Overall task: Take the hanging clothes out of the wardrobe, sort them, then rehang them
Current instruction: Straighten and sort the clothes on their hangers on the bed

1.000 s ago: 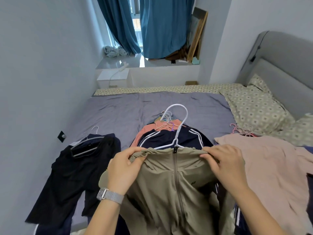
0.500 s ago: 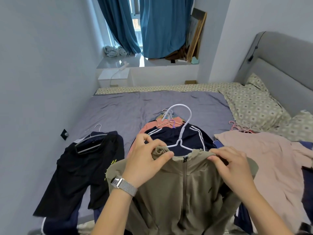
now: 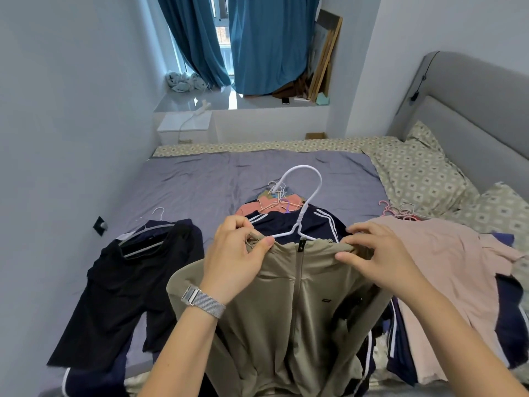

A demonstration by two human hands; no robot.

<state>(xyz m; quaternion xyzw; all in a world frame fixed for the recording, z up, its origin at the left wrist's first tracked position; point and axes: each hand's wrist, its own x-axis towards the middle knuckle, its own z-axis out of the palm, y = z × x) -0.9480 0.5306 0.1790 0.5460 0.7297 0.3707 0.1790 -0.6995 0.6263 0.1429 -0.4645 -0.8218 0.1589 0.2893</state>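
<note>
Bare forearms, silver mesh-band watch (image 3: 203,300) on left wrist, no sleeves showing

bed (image 3: 200,179), grey sheet: black clothes (image 3: 126,282) at 9 o'clock, pink top (image 3: 446,270) at 3, patterned pillows (image 3: 420,173) at 2, probably two.

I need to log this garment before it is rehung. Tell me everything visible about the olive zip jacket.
The olive zip jacket is thin, smooth, khaki-green fabric with a full front zipper, closed, and a small dark logo on the chest. It hangs on a white hanger over the clothes piled on the bed, front facing the camera. The left hand pinches its collar at one shoulder; the right hand grips the other. Its hem runs out of view.
</note>
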